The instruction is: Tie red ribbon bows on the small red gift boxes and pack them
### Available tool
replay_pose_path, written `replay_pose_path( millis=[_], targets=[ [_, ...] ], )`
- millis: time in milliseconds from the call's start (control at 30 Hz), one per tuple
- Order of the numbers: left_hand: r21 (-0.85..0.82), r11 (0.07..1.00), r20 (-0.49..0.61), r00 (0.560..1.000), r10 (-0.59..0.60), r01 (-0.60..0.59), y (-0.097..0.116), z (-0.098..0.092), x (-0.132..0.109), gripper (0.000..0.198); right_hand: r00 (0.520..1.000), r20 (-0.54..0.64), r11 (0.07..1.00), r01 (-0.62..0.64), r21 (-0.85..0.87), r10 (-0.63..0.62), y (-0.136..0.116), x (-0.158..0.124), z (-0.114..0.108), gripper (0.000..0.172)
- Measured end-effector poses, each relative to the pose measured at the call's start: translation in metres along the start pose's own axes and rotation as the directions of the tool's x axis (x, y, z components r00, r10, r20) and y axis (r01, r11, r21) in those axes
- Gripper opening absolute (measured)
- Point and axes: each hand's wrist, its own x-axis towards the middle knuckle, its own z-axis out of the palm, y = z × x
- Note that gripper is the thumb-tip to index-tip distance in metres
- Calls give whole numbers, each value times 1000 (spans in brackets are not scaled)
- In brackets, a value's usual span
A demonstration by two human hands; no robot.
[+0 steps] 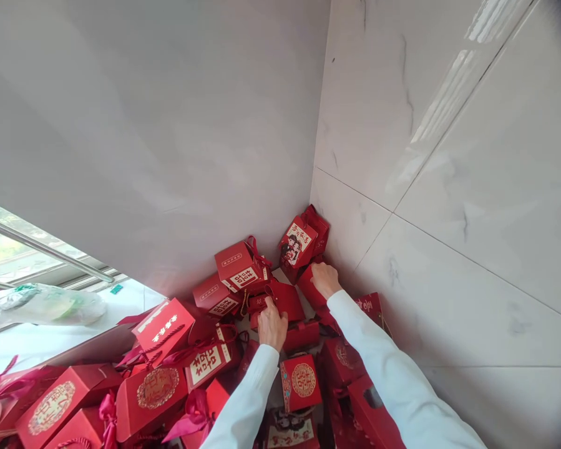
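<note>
My left hand (273,324) reaches into a pile of red gift boxes, its fingers closed on the top of a red gift box (289,302) near the corner. Farther right, beside the tiled wall, my right hand (326,280) has its fingers curled over the edge of another red gift box (309,288). The undersides of both grips are hidden. Just beyond my right hand, a box with a cartoon couple (297,244) leans in the corner. Left of my hands lie boxes with a cream character panel (243,279). A box with a gold round emblem (303,380) sits below them.
A grey wall (168,137) and a marbled tile wall (448,249) meet behind the pile. More boxes with pink ribbons (196,415) spread across the lower left. A window ledge holds a plastic bag (50,304) below a metal rail (46,249).
</note>
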Motion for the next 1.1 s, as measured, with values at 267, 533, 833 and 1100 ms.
replay_pose_path(
  millis=[267, 533, 833, 1100],
  targets=[
    [40, 999, -26, 999, 18, -17, 12, -13, 6, 28, 996, -54, 995, -69, 73, 73, -23, 11, 12, 31],
    [99, 989, -106, 987, 117, -107, 36, -67, -10, 29, 929, -332, 983, -122, 136, 161, 26, -95, -35, 27],
    [194, 950, -255, 923, 289, -244, 116, -123, -22, 26, 893, -239, 920, -340, 197, 381, 67, -166, 10, 29],
    [63, 958, -210, 935, 287, -281, 157, -81, 3, 36, 882, -402, 969, -214, 126, 247, 64, -162, -72, 19]
  ],
)
